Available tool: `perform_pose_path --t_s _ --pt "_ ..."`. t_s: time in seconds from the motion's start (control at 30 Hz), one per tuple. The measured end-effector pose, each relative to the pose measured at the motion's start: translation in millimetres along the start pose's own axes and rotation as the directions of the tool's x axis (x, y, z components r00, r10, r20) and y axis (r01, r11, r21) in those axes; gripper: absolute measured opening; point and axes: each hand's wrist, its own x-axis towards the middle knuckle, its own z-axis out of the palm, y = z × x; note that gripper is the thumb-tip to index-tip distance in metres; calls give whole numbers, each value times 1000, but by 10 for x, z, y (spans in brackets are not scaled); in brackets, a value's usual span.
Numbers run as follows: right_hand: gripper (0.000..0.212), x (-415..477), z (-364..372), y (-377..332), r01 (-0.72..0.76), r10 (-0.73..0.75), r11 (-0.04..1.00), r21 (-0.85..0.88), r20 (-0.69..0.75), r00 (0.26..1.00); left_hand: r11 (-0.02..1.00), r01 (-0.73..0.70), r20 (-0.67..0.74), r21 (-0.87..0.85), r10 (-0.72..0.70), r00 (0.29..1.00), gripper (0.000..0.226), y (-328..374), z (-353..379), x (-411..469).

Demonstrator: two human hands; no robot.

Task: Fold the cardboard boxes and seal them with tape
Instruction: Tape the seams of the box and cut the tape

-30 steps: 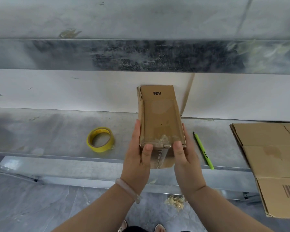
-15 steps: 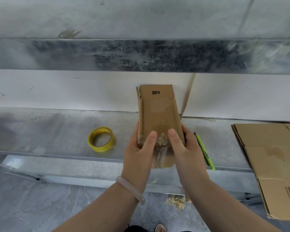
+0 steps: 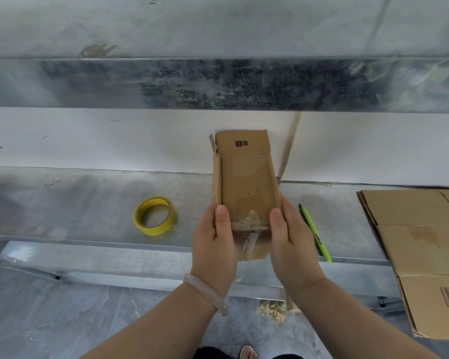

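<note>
Both thumbs have slid apart since half a second ago, from the middle of the taped seam out to the two side edges of the small cardboard box (image 3: 246, 182). The box is held above the front edge of the desk (image 3: 75, 203), its broad face turned toward the camera and its printed flap at the far end, against the white wall. A crumpled strip of clear tape (image 3: 248, 221) crosses its near end, and a taped flap hangs below, between the two palms.

The left hand (image 3: 213, 244) grips the box's left side, thumb on the face near the corner and fingers hidden behind. The right hand (image 3: 293, 244) holds the right side in the same way, so the box sits between the hands, gripped at its near end only. A pale bracelet (image 3: 205, 294) circles the left wrist.

On the desk, a yellow tape roll (image 3: 154, 215) lies flat to the left of the left hand, well apart from it. A green pen (image 3: 315, 233) lies just beside the right hand, partly behind it. Farther right, a flattened cardboard sheet (image 3: 425, 255) with a barcode overhangs the desk's front edge. A wad of used tape (image 3: 270, 310) lies on the floor below.
</note>
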Motion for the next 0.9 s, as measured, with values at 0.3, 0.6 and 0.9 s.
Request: perform_pose_path --t_s 0.3,0.6,0.9 --pt "41 -47 10 125 -2 -5 974 225 32 999 988 -103 158 -118 122 980 44 -128 -75 -26" --pt "55 -86 21 276 -94 61 928 359 104 993 868 -440 172 230 408 896 66 -542 -204 138" --pt "58 -23 -2 298 -211 154 884 417 167 974 992 89 224 -87 -67 972 50 -312 -200 3"
